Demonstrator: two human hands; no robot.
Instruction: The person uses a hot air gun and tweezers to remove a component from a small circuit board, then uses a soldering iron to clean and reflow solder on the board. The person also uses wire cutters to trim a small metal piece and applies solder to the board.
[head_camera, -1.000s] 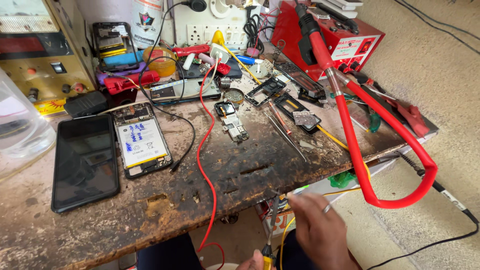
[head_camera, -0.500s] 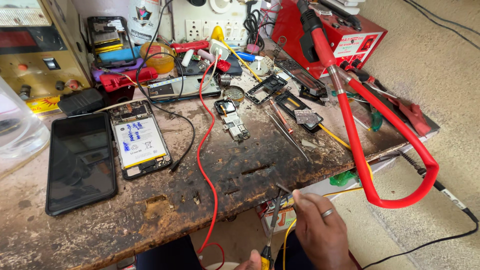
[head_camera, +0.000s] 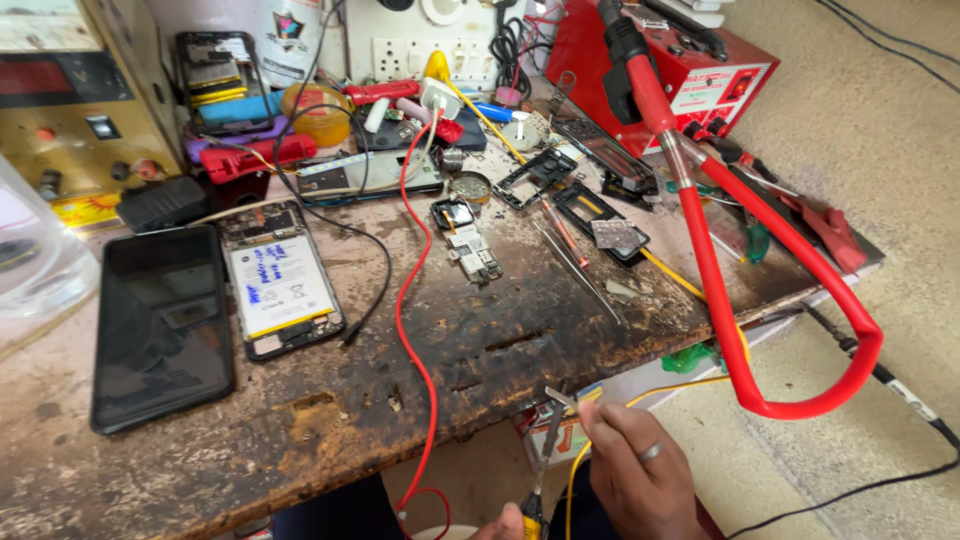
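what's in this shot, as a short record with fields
surface: scorched wooden workbench
right hand: right hand, ring on one finger, grip on small metal tweezers below the bench edge
left hand: left hand, only a fingertip shows by a yellow-handled tool
on bench: black phone screen, opened phone with white battery, small circuit board
cables: red wire, thick red hose

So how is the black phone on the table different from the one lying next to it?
The black phone is closed up, showing only a dark, shiny, blank face, while the opened phone has its cover off, so its white battery and inner parts show. The black phone looks bigger and lies nearer the table's front edge; the opened phone lies further back, beside a black wire. Both lie flat on the worn table, side by side, untouched by either hand.
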